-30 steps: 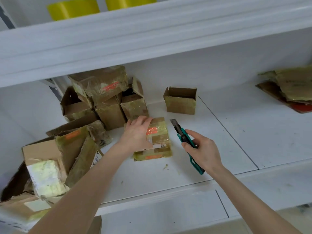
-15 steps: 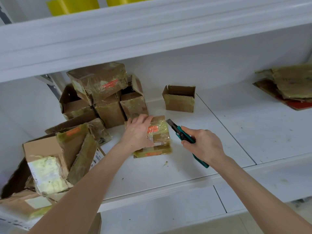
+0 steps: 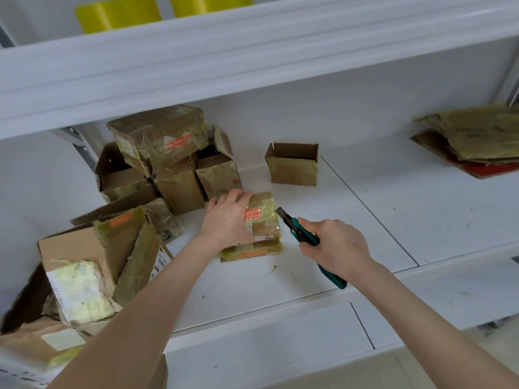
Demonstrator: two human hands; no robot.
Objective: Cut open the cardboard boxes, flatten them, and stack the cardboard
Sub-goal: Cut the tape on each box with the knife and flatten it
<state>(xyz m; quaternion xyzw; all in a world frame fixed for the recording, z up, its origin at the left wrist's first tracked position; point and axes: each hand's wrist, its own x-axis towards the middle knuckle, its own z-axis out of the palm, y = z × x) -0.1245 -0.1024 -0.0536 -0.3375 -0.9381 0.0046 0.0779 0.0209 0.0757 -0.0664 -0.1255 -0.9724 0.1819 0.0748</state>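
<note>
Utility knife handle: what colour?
Teal green on the utility knife, gripped in the right hand; the head view shows it.

light: bright, even, diffuse | shadows: soft, faint | glare: mild on tape | edges: wide-angle bowing, slightly soft
</note>
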